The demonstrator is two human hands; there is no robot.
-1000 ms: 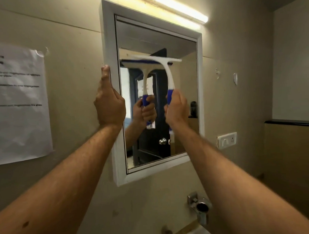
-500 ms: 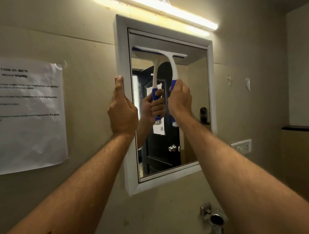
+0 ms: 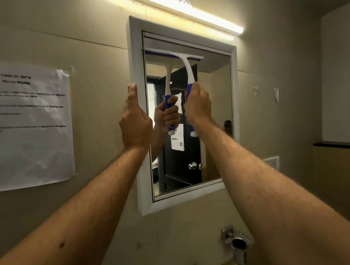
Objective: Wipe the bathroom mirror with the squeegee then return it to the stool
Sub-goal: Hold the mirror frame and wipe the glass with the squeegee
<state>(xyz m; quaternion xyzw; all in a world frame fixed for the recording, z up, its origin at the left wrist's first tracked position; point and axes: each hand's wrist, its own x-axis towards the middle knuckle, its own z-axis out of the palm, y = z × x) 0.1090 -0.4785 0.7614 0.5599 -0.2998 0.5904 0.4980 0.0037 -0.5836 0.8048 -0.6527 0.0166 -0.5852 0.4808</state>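
Squeegee now higher, blade near mirror top; right hand grips handle, left hand holds frame; downstroke next

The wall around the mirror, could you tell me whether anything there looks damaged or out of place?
The printed sheet left of the mirror is crumpled, its upper right corner curling off the wall. Right of the mirror, two small torn scraps cling to the wall, like leftover tape. Nothing else stands out.

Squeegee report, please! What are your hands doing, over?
Right hand grips squeegee handle, blade high on mirror glass. Left hand holds mirror frame's left edge. Nothing blocking the glass below.
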